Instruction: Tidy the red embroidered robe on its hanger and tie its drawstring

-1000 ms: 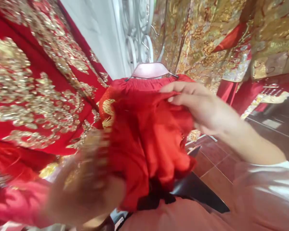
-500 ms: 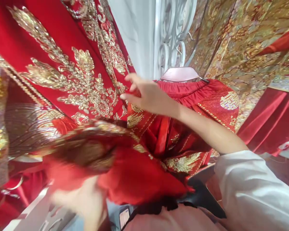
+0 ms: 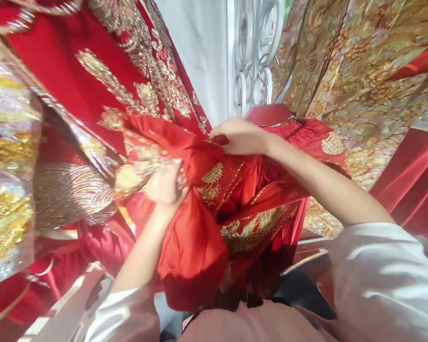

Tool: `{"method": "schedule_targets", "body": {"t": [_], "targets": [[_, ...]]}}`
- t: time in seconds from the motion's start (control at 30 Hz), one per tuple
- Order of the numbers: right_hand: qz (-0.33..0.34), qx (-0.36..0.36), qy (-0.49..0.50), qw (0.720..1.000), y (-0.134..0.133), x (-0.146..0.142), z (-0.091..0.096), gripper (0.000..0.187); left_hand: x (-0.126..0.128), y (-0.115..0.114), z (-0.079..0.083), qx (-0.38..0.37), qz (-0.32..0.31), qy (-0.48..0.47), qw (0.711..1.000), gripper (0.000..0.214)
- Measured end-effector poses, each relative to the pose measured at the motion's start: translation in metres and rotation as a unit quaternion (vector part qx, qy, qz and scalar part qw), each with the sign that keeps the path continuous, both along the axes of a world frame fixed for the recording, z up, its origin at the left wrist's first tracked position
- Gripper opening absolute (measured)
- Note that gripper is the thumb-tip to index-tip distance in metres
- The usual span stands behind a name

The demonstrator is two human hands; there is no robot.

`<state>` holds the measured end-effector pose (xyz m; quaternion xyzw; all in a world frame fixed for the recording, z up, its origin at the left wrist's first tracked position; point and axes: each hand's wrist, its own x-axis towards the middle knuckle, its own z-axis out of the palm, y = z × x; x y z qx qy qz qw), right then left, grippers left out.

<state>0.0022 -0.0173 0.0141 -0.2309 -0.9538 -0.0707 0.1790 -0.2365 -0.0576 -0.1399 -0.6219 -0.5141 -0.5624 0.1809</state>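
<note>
The jacket (image 3: pixel 231 180) is bright red with gold embroidery, and it lies directly below the hanger (image 3: pixel 271 114) and spreads down to its left. Its near left part is lifted and folded over, so that a wide, plain red face shows, bulging and creased, beside the gold-worked front. Rows of small gold dots run along the front's borders; a pale round emblem sits on the shoulder just right of the hanger.

The left hand (image 3: pixel 166 183), left of and lower than the hanger, is closed in a fist around bunched cloth of the jacket. The right hand (image 3: pixel 240 137), just left of the hanger, has its fingers bent down, pinching a fold at the jacket's upper edge; its thumb is hard to make out.

Room is tight. A red dress (image 3: pixel 60 71) crowds the left hand from the far left of the hanger, and a gold robe (image 3: pixel 371 76) stands close on the hanger's right. Behind the hanger, a pale panel (image 3: pixel 199 57) leaves a narrow open wedge.

The dress carries raised, beaded sprays that look rough; the robe is glittering and scale-patterned. The cloth gathered under the hanger is smooth and satiny. The stand (image 3: pixel 240 90) behind the hanger's hook is white, with curled scrolls.
</note>
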Motion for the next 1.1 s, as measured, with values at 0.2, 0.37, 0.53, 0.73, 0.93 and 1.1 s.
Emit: {"method": "schedule_targets", "body": {"t": [0.2, 0.37, 0.53, 0.73, 0.93, 1.1], "targets": [[0.003, 0.005, 0.016, 1.000, -0.009, 0.007, -0.005, 0.023, 0.021, 0.083, 0.015, 0.054, 0.000, -0.006, 0.998, 0.046], [0.039, -0.037, 0.015, 0.998, -0.012, 0.013, -0.003, 0.028, 0.054, 0.108, 0.028, -0.047, -0.118, 0.005, 0.992, 0.036], [-0.051, 0.021, 0.104, 0.993, -0.001, 0.000, 0.012, 0.036, 0.070, 0.092, 0.050, 0.048, -0.164, -0.027, 0.985, 0.043], [-0.219, 0.007, 0.011, 0.976, 0.020, -0.024, 0.047, 0.037, 0.060, 0.079, 0.056, 0.022, -0.179, -0.022, 0.983, 0.037], [-0.174, 0.193, 0.002, 0.966, 0.038, -0.013, 0.035, 0.015, 0.070, -0.024, 0.080, 0.110, -0.093, -0.151, 0.978, 0.024], [-0.167, 0.200, 0.008, 0.965, 0.046, -0.002, 0.019, 0.024, 0.130, -0.096, 0.041, -0.104, -0.181, -0.043, 0.977, 0.044]]}}
